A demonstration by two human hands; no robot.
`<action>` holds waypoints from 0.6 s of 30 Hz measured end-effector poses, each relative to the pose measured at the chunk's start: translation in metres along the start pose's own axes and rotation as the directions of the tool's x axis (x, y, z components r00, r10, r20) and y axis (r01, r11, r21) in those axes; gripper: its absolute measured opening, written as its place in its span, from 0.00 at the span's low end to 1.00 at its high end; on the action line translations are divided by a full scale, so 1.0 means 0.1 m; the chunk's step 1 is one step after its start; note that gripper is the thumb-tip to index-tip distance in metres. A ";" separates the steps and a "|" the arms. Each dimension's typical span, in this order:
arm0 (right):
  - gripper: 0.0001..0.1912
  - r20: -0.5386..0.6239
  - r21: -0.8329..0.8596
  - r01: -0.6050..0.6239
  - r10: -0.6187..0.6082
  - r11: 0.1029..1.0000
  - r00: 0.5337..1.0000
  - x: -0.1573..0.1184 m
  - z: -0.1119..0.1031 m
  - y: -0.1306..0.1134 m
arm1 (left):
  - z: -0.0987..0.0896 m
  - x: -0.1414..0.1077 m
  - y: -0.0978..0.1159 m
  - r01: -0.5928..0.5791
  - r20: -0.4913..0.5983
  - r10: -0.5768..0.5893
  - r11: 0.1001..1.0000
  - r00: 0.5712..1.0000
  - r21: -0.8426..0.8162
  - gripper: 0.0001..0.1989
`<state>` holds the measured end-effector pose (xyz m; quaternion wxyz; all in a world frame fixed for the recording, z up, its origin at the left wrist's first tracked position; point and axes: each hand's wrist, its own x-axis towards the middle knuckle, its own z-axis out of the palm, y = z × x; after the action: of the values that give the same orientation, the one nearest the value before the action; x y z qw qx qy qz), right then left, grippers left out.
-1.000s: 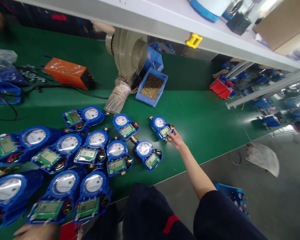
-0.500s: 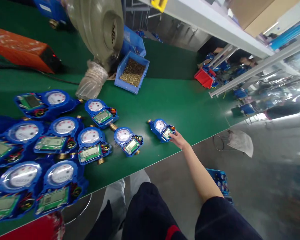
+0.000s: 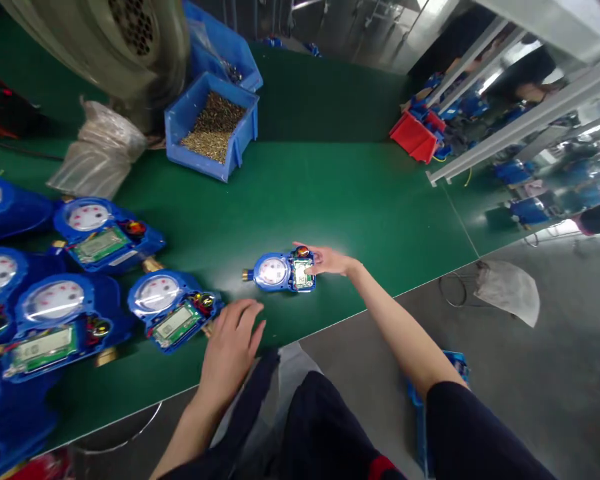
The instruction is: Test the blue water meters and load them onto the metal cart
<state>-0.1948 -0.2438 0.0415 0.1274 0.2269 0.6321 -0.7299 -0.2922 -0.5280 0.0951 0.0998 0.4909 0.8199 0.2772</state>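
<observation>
My right hand lies on the circuit-board end of a blue water meter, with the fingers over its far edge and the thumb on its green display. The meter sits alone on the green workbench, its round dial and brass fitting pointing left. My left hand hovers open at the bench's front edge, nearest a second blue water meter. That meter lies among several similar meters at the left, with exposed green boards and brass ends.
A blue bin of small brass parts stands at the back, beside a grey blower with a plastic-wrapped duct. A red bin sits farther right, near metal rails. The bench's front edge runs above a grey floor.
My right hand has turned the lone meter so its brass end points left. My left hand has come into view near the front edge. The view has shifted, moving the other meters leftward.
</observation>
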 end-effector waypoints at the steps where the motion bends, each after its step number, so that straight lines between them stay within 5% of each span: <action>1: 0.47 0.077 -0.055 -0.008 0.012 0.998 0.997 0.08 -0.12 -0.08 | 0.09 0.15 0.04 -0.002 0.017 0.001 0.998 1.000 0.055 0.15; 6: 0.45 0.368 -0.205 0.045 0.034 0.978 0.929 0.58 -0.41 -0.37 | 0.48 0.74 0.02 -0.005 0.155 -0.023 0.983 0.988 0.181 0.38; 8: 0.44 0.458 -0.224 0.078 0.034 0.972 0.889 0.72 -0.45 -0.41 | 0.61 0.79 0.01 0.037 0.204 -0.064 0.990 0.977 0.135 0.39; 11: 0.39 0.494 -0.248 0.137 0.003 0.959 0.869 0.77 -0.48 -0.36 | 0.75 0.70 0.11 0.200 0.118 -0.218 0.969 0.969 0.148 0.35; 13: 0.34 0.327 -0.276 0.214 -0.118 0.937 0.938 0.65 -0.45 -0.25 | 0.84 0.61 0.23 0.308 0.043 -0.319 0.936 0.947 0.170 0.35; 15: 0.29 -0.039 -0.358 0.266 -0.299 0.895 0.953 0.43 -0.30 -0.10 | 0.92 0.53 0.35 0.390 -0.003 -0.396 0.904 0.918 0.177 0.37; 16: 0.24 -0.261 -0.412 0.254 -0.380 0.875 0.887 0.28 -0.19 -0.01 | 0.96 0.51 0.39 0.416 -0.022 -0.419 0.892 0.908 0.175 0.37; 18: 0.14 -0.599 -0.464 0.144 -0.430 0.874 0.676 -0.04 0.11 0.17 | 1.04 0.48 0.44 0.442 -0.080 -0.435 0.884 0.897 0.152 0.39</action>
<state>-0.1858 -0.2581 0.0301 -0.1929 0.3467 0.7899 -0.4676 -0.2377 -0.4340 0.0383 0.1008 0.2936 0.9317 0.1888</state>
